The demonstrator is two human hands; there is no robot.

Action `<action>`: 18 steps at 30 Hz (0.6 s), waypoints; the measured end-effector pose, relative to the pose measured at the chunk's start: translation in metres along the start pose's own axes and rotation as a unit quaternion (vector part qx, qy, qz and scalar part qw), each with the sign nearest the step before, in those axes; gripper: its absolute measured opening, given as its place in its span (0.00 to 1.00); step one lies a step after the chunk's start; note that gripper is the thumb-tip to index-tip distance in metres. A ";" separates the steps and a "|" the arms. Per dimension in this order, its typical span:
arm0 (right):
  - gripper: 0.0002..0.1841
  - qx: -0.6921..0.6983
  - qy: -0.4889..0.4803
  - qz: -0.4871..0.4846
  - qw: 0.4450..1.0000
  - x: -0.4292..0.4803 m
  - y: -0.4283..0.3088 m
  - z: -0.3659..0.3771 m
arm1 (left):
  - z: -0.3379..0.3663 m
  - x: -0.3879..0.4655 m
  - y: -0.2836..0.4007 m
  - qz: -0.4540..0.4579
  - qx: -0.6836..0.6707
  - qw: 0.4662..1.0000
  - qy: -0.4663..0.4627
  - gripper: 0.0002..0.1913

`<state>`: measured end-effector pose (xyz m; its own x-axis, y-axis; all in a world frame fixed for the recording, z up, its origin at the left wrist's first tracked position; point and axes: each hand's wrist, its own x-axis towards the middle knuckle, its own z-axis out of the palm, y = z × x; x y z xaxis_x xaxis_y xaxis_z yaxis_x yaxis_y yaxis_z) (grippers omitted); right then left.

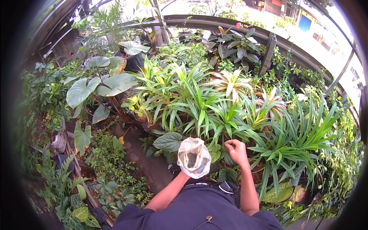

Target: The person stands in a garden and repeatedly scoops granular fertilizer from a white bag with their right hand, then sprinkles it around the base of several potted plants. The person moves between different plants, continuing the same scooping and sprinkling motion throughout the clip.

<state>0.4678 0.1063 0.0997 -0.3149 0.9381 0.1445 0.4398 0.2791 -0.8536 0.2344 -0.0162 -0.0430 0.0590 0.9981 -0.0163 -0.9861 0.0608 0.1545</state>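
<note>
A whitish, crumpled plastic bag [205, 156] is held upright in front of my body, its mouth open towards me. Grey granules [192, 159] show inside it. My left hand [184, 176] supports the bag from below; its fingers are mostly hidden behind the plastic. To the right of the bag, my right hand [238, 152] hovers at the lower edge of the strap-leaved green plants [201, 110]. Its thumb and fingers are curled towards each other, and whatever may be between them is too small to make out. A broad dark-green leaf [168, 141] lies just left of the bag.
Large heart-leaved plants [82, 90] stand at left, beside a dark soil path [135, 152]. A long-leaved clump [287, 143] spreads at right. Behind the bed runs a metal rail [201, 22] with a post [268, 54]. A wooden edging [76, 166] borders the lower-left plants.
</note>
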 end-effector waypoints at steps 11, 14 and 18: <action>0.10 -0.199 0.024 0.064 0.978 0.021 0.071 0.037 | 0.005 -0.011 -0.006 -0.018 0.034 0.999 0.017 0.26; 0.09 -0.199 0.005 0.064 0.978 0.030 0.077 0.051 | 0.005 -0.015 -0.005 -0.013 0.038 0.999 0.020 0.26; 0.11 -0.197 0.044 0.090 0.975 0.049 0.088 0.049 | 0.006 -0.014 -0.002 -0.009 0.043 0.999 0.022 0.26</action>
<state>0.4495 0.1663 0.0074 -0.1377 0.9882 0.0670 0.7756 0.1496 -0.6132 0.2367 -0.0303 -0.0368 0.0684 0.9957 -0.0629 -0.9677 0.0816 0.2387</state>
